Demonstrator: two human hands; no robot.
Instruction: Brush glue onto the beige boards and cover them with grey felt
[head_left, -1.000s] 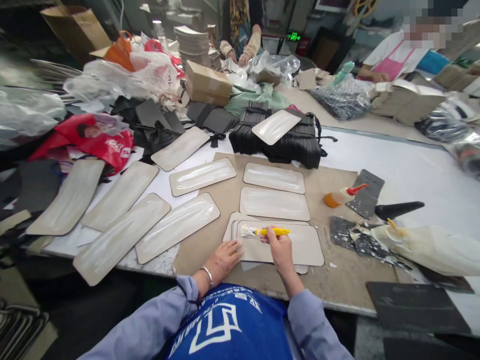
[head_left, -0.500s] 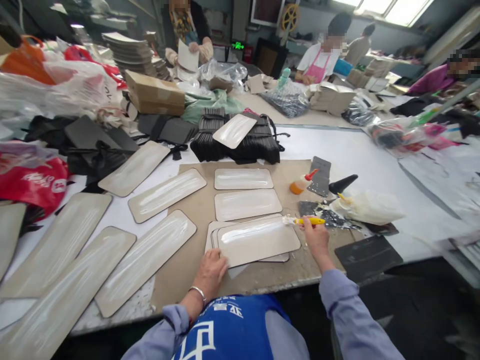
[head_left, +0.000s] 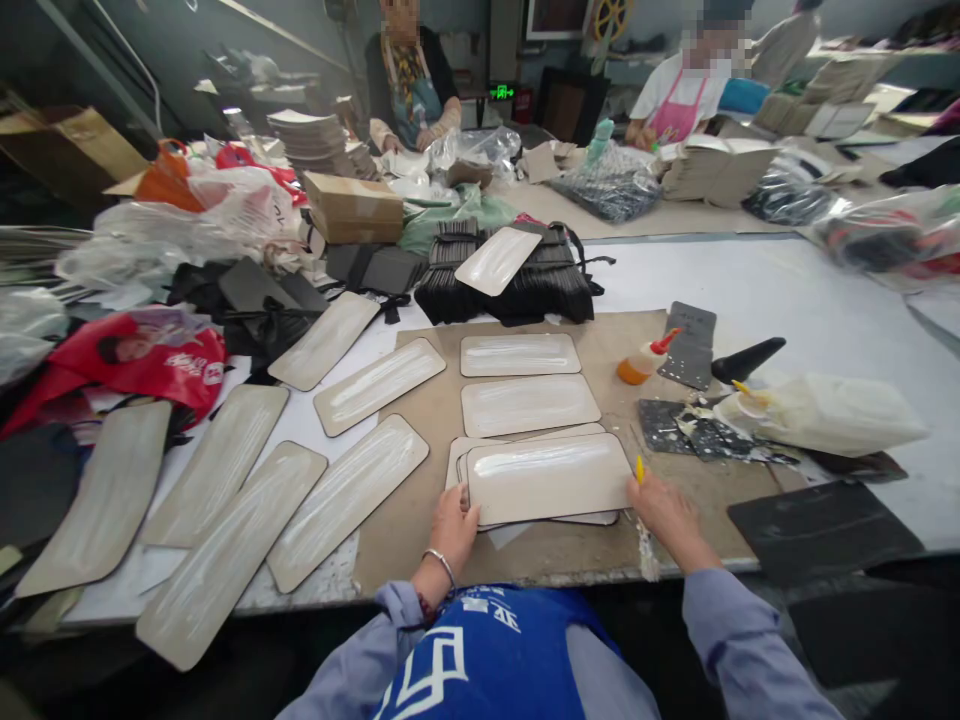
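- Now the left hand lies at the left end of the top board, with the fingers bent over its edge, so its grip is closed lightly on the board.
- The right hand touches the right end of the same board, and its grip is closed around a yellow brush; the yellow handle tip shows above the fingers and the bristles point down below the hand, over the counter edge.
- This top board is pale, with rounded corners and a wet shiny streak along it. It sits on a small stack of similar boards, on the brown cardboard sheet that covers the counter in front of the person.
- Just behind the stack lie two more coated boards, one behind the other.
- To the left, several long coated boards lie side by side, spread over the white counter.
- To the right of the stack there is an orange glue bottle with a red tip, and near it a white plastic bag.
- Farther back, a pile of black pieces carries one more pale board.
- Two other people work on the far side of the counter.
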